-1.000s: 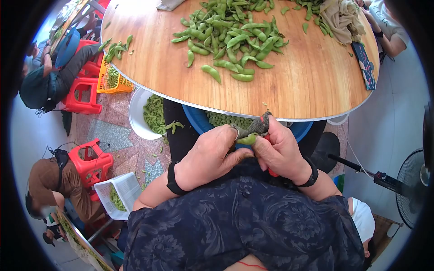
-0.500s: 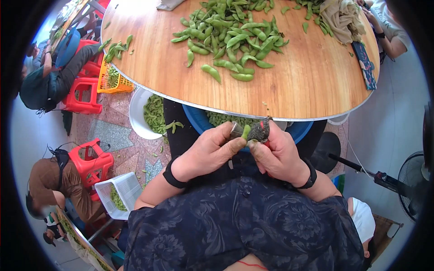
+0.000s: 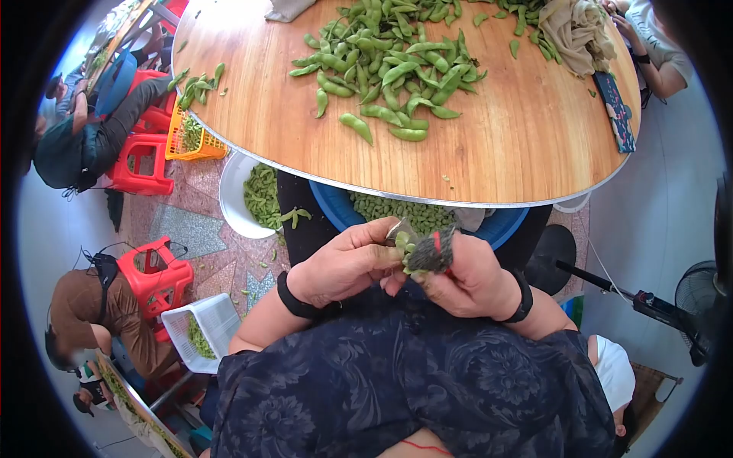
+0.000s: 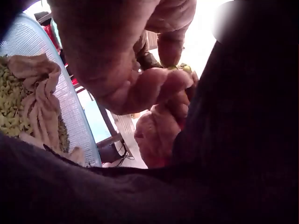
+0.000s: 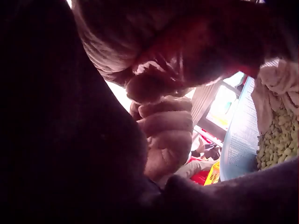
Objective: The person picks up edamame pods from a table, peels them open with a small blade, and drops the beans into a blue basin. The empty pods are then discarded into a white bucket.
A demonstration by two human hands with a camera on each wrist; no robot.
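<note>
The fingers of the left hand (image 3: pixel 342 267) are curling closed and pinching a green pod (image 3: pixel 405 246) from one side, in the middle of the frame, just below the near edge of the table (image 3: pixel 305 130). The fingers of the right hand (image 3: pixel 477 281) are curling in and gripping at the pod's other side; a dark grey wrapping (image 3: pixel 432 254) with a red band is covering part of them. The fingers are hiding much of the pod, so its full shape is hard to tell. A grey covering (image 3: pixel 400 228) is showing at a left fingertip.

Beyond the hands, a blue basin (image 3: pixel 327 204) is sitting partly under the table edge, holding pale green beans (image 3: pixel 397 208). Left of it, a white bucket (image 3: pixel 234 200) is holding more pods. On the table, a loose heap of green pods (image 3: pixel 389 72) is lying at the upper middle, and a beige cloth (image 3: pixel 578 37) is lying crumpled at the upper right, near a dark patterned item (image 3: pixel 615 112). An orange basket (image 3: pixel 200 145) is standing at the upper left, beside a red stool (image 3: pixel 143 162).
</note>
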